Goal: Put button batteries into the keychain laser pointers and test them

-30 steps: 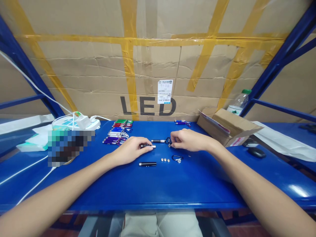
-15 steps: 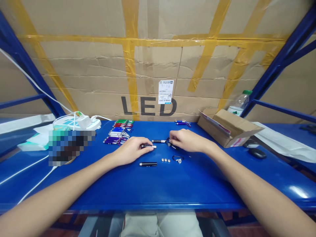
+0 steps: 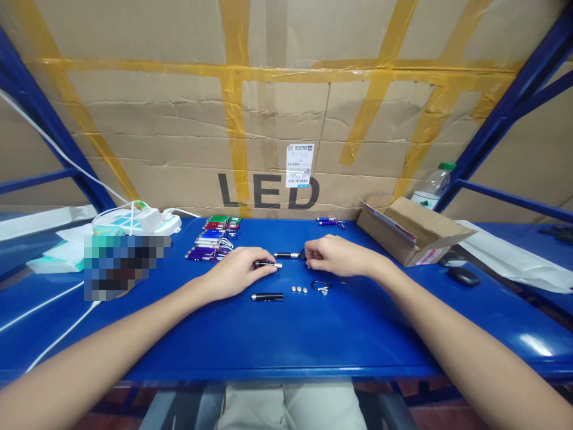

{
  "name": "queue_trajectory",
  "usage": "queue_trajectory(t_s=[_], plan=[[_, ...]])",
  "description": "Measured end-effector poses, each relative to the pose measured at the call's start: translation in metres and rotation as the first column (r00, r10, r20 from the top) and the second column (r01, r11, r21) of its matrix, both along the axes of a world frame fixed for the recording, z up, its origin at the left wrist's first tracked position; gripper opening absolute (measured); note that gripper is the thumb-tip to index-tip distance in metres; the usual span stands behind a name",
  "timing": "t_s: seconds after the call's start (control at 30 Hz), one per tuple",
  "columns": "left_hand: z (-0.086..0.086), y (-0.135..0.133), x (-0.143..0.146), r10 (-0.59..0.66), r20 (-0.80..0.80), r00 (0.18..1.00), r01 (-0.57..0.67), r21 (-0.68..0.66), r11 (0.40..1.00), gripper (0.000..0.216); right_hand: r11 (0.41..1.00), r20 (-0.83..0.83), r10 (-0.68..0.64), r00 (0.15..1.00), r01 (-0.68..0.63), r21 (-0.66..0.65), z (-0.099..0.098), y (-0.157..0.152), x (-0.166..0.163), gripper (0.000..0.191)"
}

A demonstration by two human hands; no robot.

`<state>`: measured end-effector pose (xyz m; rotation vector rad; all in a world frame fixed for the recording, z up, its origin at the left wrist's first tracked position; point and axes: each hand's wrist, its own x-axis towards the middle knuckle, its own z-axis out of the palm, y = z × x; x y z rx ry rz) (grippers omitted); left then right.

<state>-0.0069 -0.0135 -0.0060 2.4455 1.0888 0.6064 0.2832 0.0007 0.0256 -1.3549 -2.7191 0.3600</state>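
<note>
My left hand [image 3: 235,272] rests on the blue table [image 3: 286,334], its fingers closed on a small black flashlight body [image 3: 270,264]. My right hand [image 3: 333,255] is curled beside a second black flashlight body [image 3: 287,255], pinching its dark clip end; what the fingers hold is mostly hidden. In front of the hands lie a third black flashlight body [image 3: 267,296], three small button cells [image 3: 299,289] in a row, and a loose clip with cap [image 3: 321,286].
A row of coloured mini flashlights [image 3: 213,239] lies at the back left, with one more flashlight [image 3: 330,222] at the back. An open cardboard box [image 3: 414,230] and a bottle [image 3: 433,185] stand right. A power strip [image 3: 138,222] with white cables sits left. A taped cardboard wall [image 3: 268,119] closes the back.
My right hand has slid slightly left toward the far flashlight body's clip end. My left hand has kept its place.
</note>
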Motion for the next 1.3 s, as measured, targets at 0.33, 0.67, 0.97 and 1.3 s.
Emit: queue_trajectory(t_s=[0.33,0.67,0.97,1.3], plan=[[-0.0021,-0.0003,0.0011,-0.003,-0.040,0.999,0.005,0.052,0.999,0.026,0.998,-0.013,-0.033,0.999,0.034,0.058,-0.0020,-0.0007,-0.0024,0.015],[-0.0011,0.0005,-0.0001,-0.003,-0.072,0.997,0.010,0.094,0.996,0.022,0.999,-0.058,0.031,0.998,-0.029,0.026,-0.0012,-0.0018,-0.0052,0.009],[0.0000,0.0003,-0.0005,0.019,-0.082,0.996,-0.012,0.080,0.997,0.023,0.996,-0.072,0.071,0.995,-0.067,0.060,-0.0026,-0.0020,-0.0065,0.010],[0.0014,-0.0002,-0.0020,0.031,-0.095,0.995,-0.018,0.138,0.990,0.026,0.966,-0.134,0.253,0.958,-0.241,0.095,-0.0031,-0.0068,-0.0099,0.032]])
